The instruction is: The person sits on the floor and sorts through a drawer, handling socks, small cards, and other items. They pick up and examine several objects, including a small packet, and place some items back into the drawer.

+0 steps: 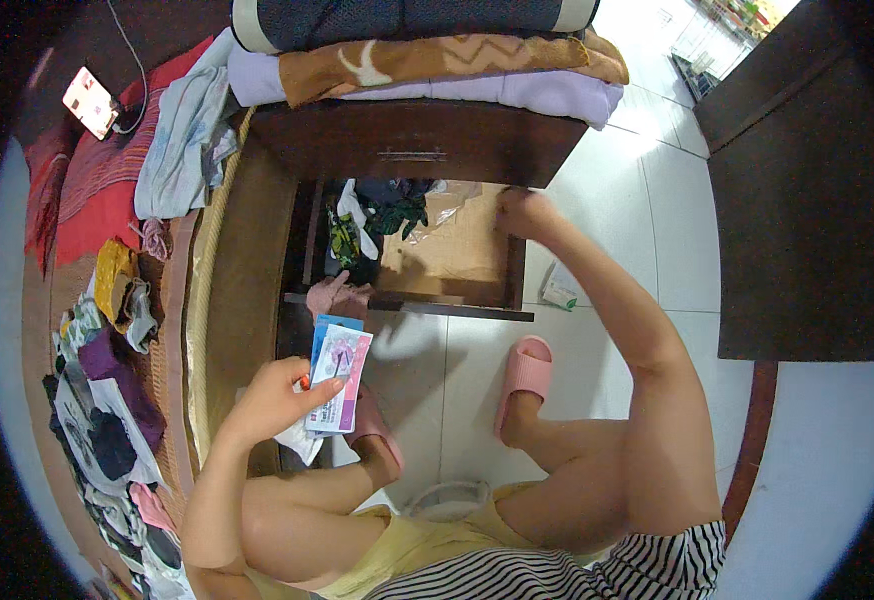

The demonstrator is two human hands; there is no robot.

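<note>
My left hand (276, 401) holds several flat printed packets, thumb on top. The uppermost packet (342, 379) is white and pink, with a blue packet (326, 330) partly under it. Something white, perhaps plastic, hangs below that hand. An open wooden drawer (444, 259) is pulled out low in front of me. My right hand (531, 216) is at its far right corner, fingers curled, and whether it grips the drawer's edge or a small thing is hidden. Inside the drawer lie dark socks or garments (388, 202), a white sock-like cloth (353, 214) and a clear plastic bag (443, 206).
Pink cloth (338, 295) hangs over the drawer's left front corner. A small white-and-green packet (559, 286) lies on the tiled floor. Clothes (111, 405) are spread on the bed at left, beside a charging phone (90, 103). Folded blankets (452, 71) top the dark wooden panel.
</note>
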